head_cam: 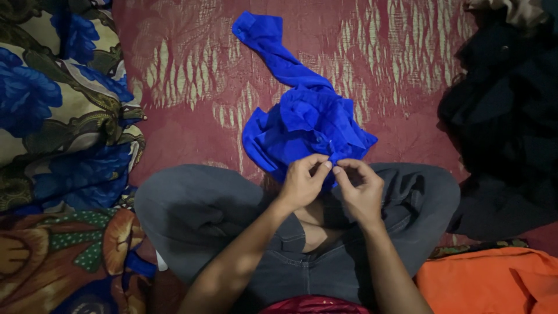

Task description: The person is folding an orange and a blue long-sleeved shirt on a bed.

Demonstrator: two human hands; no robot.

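Home bedroom: patterned maroon bedspread [192, 75], floral quilt [58, 99], heaps of clothes [505, 116] around.

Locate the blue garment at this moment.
In the head view, the blue garment lies centre frame on the red patterned bedspread, its near edge pinched by both hands.

Both bare forearms reach forward from the bottom of the view and converge over the crossed legs. The left hand [302, 183] is curled, its thumb and forefinger pinched together at the tips, knuckles turned upward. The right hand [361, 192] mirrors it, wrist slightly bent, with its fingers [343, 168] pinched too. The fingertips of the two hands meet, almost touching each other, just ahead of the knees.
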